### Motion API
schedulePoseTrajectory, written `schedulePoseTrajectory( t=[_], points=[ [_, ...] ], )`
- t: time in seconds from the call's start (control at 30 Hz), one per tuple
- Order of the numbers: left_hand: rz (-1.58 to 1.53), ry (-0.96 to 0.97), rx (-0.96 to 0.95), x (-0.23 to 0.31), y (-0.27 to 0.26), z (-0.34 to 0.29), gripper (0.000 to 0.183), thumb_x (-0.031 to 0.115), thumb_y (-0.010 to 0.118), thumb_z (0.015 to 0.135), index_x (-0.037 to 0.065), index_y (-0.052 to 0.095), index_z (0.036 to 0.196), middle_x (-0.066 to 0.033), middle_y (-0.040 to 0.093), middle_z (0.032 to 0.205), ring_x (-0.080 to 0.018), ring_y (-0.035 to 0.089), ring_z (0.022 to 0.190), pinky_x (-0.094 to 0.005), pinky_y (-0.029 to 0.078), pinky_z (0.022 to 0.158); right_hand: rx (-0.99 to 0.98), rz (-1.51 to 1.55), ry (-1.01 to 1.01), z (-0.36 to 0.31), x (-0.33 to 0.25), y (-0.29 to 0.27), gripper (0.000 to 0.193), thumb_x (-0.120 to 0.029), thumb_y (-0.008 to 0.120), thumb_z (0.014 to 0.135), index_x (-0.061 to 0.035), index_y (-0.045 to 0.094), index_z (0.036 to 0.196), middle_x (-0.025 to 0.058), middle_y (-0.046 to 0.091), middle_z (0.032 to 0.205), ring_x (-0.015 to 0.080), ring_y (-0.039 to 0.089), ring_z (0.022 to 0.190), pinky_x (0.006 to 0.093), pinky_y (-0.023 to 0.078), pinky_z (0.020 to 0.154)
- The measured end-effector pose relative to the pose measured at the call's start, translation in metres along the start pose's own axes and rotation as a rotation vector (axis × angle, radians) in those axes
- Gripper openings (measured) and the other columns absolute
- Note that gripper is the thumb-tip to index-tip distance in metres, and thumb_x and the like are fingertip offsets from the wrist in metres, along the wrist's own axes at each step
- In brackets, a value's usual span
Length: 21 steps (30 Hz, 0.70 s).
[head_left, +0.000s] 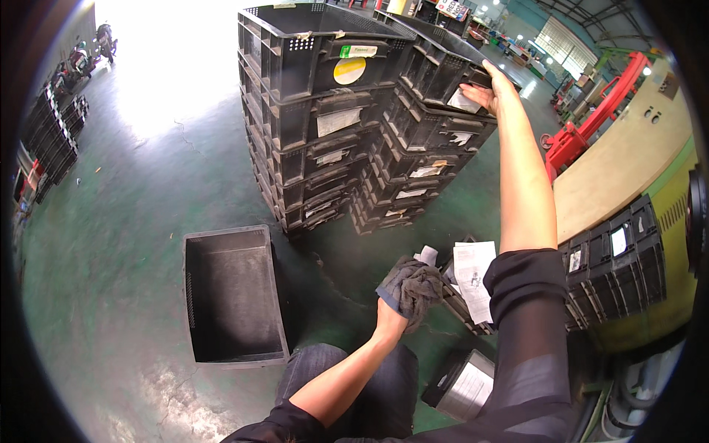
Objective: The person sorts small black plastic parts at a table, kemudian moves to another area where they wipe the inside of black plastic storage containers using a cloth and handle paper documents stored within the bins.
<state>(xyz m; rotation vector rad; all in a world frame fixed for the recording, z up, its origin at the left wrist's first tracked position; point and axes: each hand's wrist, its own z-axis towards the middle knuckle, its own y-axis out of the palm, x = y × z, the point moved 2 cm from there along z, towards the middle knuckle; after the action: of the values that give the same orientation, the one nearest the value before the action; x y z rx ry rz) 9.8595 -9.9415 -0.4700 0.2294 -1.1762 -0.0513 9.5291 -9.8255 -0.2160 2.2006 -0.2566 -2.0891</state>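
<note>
My left hand (391, 317) is closed round a crumpled dark grey cloth (417, 286), held low in front of my knees. My right hand (496, 92) reaches up to the top black plastic crate (428, 70) of the right-hand stack. Its fingers grip the crate's near right end, beside a whitish label. To the left rises a taller stack of black crates (295, 114), with a round yellow and white sticker on the top one. Alone on the floor, left of my knees, stands a bare black crate (235, 295).
Right of the cloth, printed papers (474, 277) lie on a dark crate. A dark box with a white sheet (465, 387) is near my right knee. More black crates (617, 258) stand far right, below a wooden board (628, 159). Behind them is a red frame (598, 118).
</note>
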Motion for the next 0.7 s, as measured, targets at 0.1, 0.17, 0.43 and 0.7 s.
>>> schedulePoseTrajectory(
  t=[0.1,0.17,0.43,0.7],
  points=[
    [0.056,-0.036,0.013,0.000,-0.001,0.002,0.025,0.017,0.056,0.081,0.004,0.062,0.101,-0.0104,0.061,0.105,-0.0283,0.055,0.100,-0.0347,0.041,0.090,-0.031,-0.033,-0.078,0.005,0.002,-0.004,0.066,-0.038,0.062,0.082,-0.0051,0.028,0.129,0.0351,0.047,0.113,0.0422,0.062,0.086,0.0487,0.056,0.068],
    [0.071,-0.101,0.041,-0.007,-0.004,0.002,0.025,0.017,0.056,0.081,0.004,0.062,0.101,-0.0109,0.061,0.105,-0.0285,0.055,0.100,-0.0349,0.041,0.090,0.061,-0.071,-0.072,0.006,0.003,-0.004,0.059,-0.041,0.070,0.075,0.0014,0.047,0.108,0.0233,0.060,0.099,0.0355,0.065,0.085,0.0441,0.057,0.068],
    [-0.037,-0.190,0.045,-0.013,-0.010,0.006,0.028,0.016,0.057,0.081,0.003,0.060,0.105,-0.0125,0.060,0.108,-0.0287,0.055,0.102,-0.0330,0.041,0.091,0.104,-0.039,-0.034,-0.005,0.005,-0.002,0.066,-0.041,0.077,0.066,-0.0017,0.048,0.111,0.0227,0.061,0.101,0.0349,0.064,0.087,0.0437,0.056,0.071],
    [-0.012,-0.156,-0.010,-0.011,-0.011,0.004,0.028,0.014,0.056,0.080,0.003,0.060,0.106,-0.0115,0.060,0.108,-0.0265,0.055,0.102,-0.0329,0.042,0.090,0.133,0.039,-0.161,0.002,0.018,-0.006,0.066,-0.044,0.076,0.067,0.0017,0.051,0.107,0.0261,0.059,0.101,0.0361,0.062,0.091,0.0458,0.056,0.072]
  ],
)
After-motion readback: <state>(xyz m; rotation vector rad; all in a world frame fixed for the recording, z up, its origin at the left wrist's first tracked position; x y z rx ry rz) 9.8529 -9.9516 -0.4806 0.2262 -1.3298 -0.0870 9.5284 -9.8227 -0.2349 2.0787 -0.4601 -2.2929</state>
